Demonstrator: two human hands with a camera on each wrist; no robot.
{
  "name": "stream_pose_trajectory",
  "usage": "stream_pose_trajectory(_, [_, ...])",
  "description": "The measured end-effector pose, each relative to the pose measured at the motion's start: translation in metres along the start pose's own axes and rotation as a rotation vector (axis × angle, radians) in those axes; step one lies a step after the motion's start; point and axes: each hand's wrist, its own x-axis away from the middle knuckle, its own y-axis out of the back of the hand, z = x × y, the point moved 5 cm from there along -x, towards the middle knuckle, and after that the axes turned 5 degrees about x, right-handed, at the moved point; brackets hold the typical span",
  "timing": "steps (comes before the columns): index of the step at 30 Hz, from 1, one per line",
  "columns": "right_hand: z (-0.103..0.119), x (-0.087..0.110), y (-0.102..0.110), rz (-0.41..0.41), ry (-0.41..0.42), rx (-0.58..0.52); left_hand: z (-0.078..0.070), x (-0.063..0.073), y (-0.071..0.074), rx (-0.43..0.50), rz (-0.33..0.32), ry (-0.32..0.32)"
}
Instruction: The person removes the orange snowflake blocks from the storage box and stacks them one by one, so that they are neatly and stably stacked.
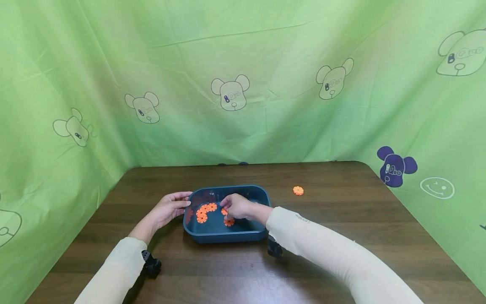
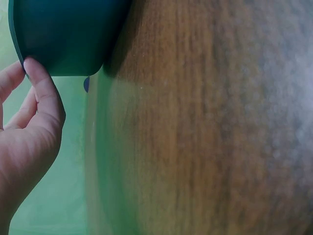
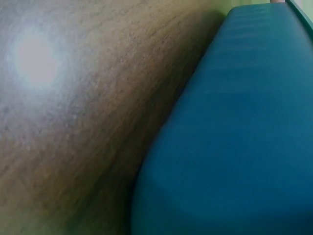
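A dark blue rectangular bin (image 1: 228, 237) sits on the table with several orange flower-shaped discs (image 1: 202, 218) lying inside, mostly toward its left half. At the bin's left end, my left hand (image 1: 168, 209) pinches the rim between thumb and fingers; the left wrist view shows the thumb (image 2: 41, 85) against the outer wall. My right hand (image 1: 239, 207) reaches down into the bin, fingers curled and thumb lowered, with an orange disc partly hidden between them. Another disc (image 1: 229, 222) lies just below that thumb. Only the bin's outer side (image 3: 234, 122) fills the right wrist view, so the right fingers are hidden there.
One more orange disc (image 1: 298, 191) lies on the brown wooden table (image 1: 322, 219), to the right of the bin. Green cloth (image 1: 265, 126) with printed bear heads hangs behind and at both sides of the table.
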Motion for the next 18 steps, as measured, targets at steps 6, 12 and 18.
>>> stream_pose_trajectory(6, [0.0, 0.001, 0.006, 0.039, 0.065, 0.011, 0.001, 0.001, 0.0, -0.011, -0.002, 0.008])
stream_pose_trajectory(12, [-0.003, 0.003, 0.012, 0.088, 0.082, 0.043, -0.001, 0.002, 0.0, -0.006, 0.005, 0.005])
stream_pose_trajectory(18, [-0.007, 0.005, 0.012, 0.113, 0.063, 0.052, -0.001, 0.002, 0.0, -0.007, 0.006, 0.005])
